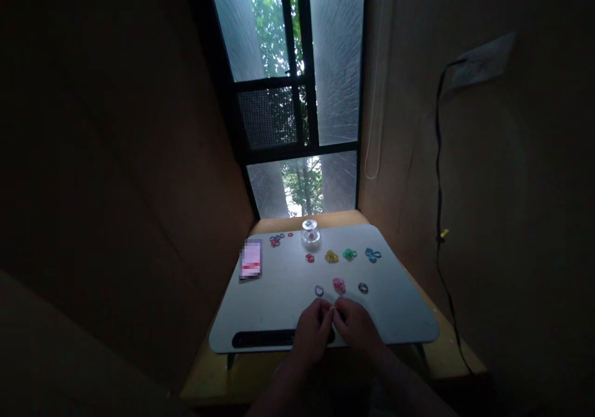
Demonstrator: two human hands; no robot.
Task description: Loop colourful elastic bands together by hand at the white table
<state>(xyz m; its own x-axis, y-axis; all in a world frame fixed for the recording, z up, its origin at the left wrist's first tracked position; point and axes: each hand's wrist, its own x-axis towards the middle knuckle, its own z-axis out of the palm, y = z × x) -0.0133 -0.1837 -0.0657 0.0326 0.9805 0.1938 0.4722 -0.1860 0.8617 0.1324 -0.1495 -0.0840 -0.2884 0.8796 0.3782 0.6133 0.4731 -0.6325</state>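
Near the front edge of the white table (pixel 279 299), my left hand (pixel 314 325) and my right hand (pixel 354 321) meet at the fingertips. Both are closed in a pinch around a tiny yellow thing (pixel 331 308), too small to name. Just beyond them lie a purple-blue ring (pixel 319 290), a pink pile of bands (pixel 339 285) and a dark ring (pixel 363 287). Farther back are red (pixel 310 258), yellow (pixel 331 256), green (pixel 349 254) and blue bands (pixel 372 255).
A clear round container (pixel 311 235) stands at the back. Mixed bands (pixel 276 240) and a blurred phone-like object (pixel 251 259) lie on the left. A black slot (pixel 263 338) runs along the front edge. A dark cable (pixel 437 188) hangs on the right wall.
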